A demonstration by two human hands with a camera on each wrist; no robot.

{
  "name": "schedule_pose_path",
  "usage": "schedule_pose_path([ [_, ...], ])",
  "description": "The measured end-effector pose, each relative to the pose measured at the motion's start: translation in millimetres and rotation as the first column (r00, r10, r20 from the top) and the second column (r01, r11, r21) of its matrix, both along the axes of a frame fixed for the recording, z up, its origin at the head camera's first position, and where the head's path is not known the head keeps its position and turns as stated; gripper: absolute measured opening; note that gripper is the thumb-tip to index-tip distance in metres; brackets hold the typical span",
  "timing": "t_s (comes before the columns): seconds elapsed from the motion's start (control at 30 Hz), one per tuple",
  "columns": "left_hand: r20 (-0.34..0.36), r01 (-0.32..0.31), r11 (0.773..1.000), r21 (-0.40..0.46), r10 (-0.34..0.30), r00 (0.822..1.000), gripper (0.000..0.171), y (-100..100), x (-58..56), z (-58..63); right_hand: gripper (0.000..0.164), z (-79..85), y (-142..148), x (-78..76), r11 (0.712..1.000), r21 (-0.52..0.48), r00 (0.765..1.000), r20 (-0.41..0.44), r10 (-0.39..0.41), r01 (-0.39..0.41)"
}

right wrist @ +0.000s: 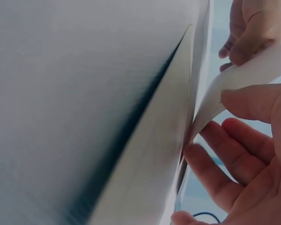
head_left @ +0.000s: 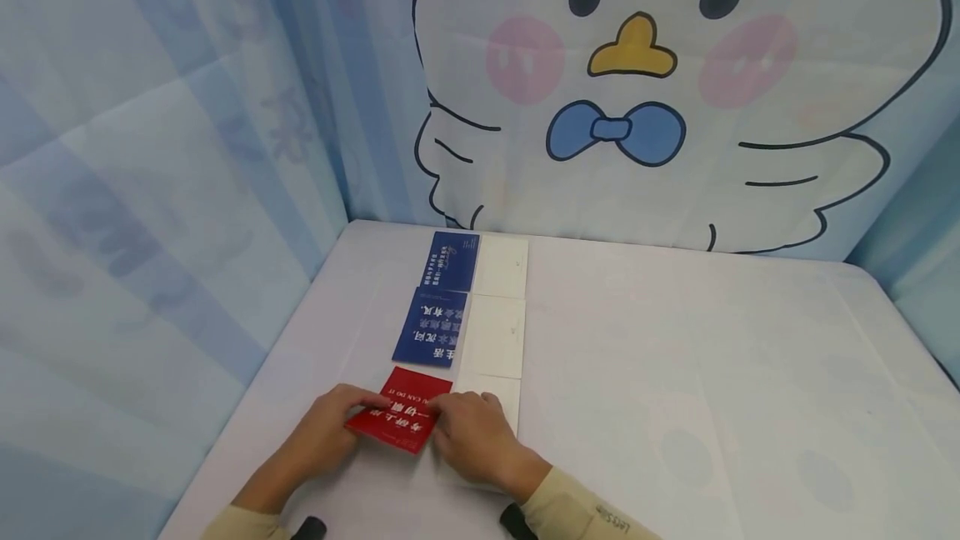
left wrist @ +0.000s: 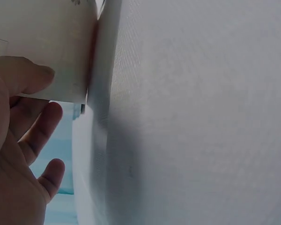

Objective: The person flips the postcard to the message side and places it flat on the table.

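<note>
A red card (head_left: 401, 433) with white lettering is held between both hands near the table's front left. My left hand (head_left: 327, 430) pinches its left side, thumb on one face and fingers behind, as the left wrist view shows. At the opposite edge, my right hand (head_left: 474, 437) pinches it between thumb and fingers. The card's pale back (right wrist: 255, 75) bends slightly in the right wrist view, its near edge lifted. Just beyond lie two blue cards (head_left: 430, 330) with white writing, one behind the other. A cream card (head_left: 491, 394) lies partly hidden under my right hand.
Two more cream cards (head_left: 495, 336) continue the column toward the back edge, beside the blue ones. The white table (head_left: 697, 390) stretches to the right. Behind it hangs a curtain (head_left: 630, 190) with a cartoon bird; a blue striped curtain (head_left: 150, 190) borders the left.
</note>
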State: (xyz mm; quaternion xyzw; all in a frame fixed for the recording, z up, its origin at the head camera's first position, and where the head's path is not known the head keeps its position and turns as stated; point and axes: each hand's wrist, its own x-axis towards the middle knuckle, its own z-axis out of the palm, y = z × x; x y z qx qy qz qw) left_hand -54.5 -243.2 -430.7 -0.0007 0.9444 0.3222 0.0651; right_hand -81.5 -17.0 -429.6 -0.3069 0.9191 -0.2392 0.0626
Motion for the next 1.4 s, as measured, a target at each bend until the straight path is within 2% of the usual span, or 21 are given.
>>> schedule_pose_path([
  [0.17, -0.027, -0.032, 0.999, 0.027, 0.033, 0.999, 0.049, 1, 2.2, -1.0, 0.021, -0.5, 0, -1.4, 0.999, -0.045, 1.0, 0.002, 0.011, -0.011],
  [0.33, -0.027, -0.024, 0.999, 0.029, 0.025, 0.999, 0.057, 0, -0.6, -2.7, 0.018, -0.7, 0, -4.1, 0.989, -0.148, 0.999, 0.04, 0.015, -0.009],
  [0.53, -0.057, -0.062, 0.998, 0.029, 0.063, 0.996, 0.036, 0, -6.4, -1.6, 0.016, -0.5, 1, -5.9, 0.973, -0.23, 1.0, 0.021, -0.016, 0.021],
  [0.63, -0.123, -0.074, 0.996, 0.054, 0.08, 0.989, 0.027, -1, -7.2, 2.3, 0.018, 1.6, 2, -6.7, 0.957, -0.287, 0.999, -0.013, -0.04, 0.034],
  [0.77, -0.208, -0.071, 0.992, 0.1, 0.09, 0.974, 0.019, -1, -5.5, 8.2, 0.02, 3.4, 4, -7.9, 0.916, -0.396, 0.998, -0.006, -0.065, 0.057],
  [0.97, -0.24, -0.1, 0.975, 0.198, 0.147, 0.96, 0.023, 2, -2.3, 13.7, 0.031, 4.6, 4, -6.1, 0.819, -0.552, 0.986, 0.136, -0.098, 0.158],
  [1.1, -0.259, -0.101, 0.966, 0.237, 0.163, 0.952, 0.029, 2, -1.6, 13.2, 0.035, 4.6, 1, -5.9, 0.78, -0.591, 0.977, 0.171, -0.127, 0.205],
  [1.17, -0.27, -0.094, 0.966, 0.24, 0.16, 0.95, 0.031, 1, -1.4, 12.7, 0.035, 3.9, 1, -6.1, 0.783, -0.586, 0.977, 0.163, -0.138, 0.208],
  [1.27, -0.269, -0.085, 0.967, 0.238, 0.15, 0.951, 0.033, 1, -1.1, 12.1, 0.035, 2.8, 1, -5.7, 0.803, -0.563, 0.98, 0.147, -0.137, 0.197],
  [1.4, -0.238, -0.079, 0.974, 0.213, 0.13, 0.963, 0.036, 0, -2.1, 10.3, 0.036, 1.3, 2, -4.8, 0.836, -0.514, 0.979, 0.16, -0.127, 0.193],
])
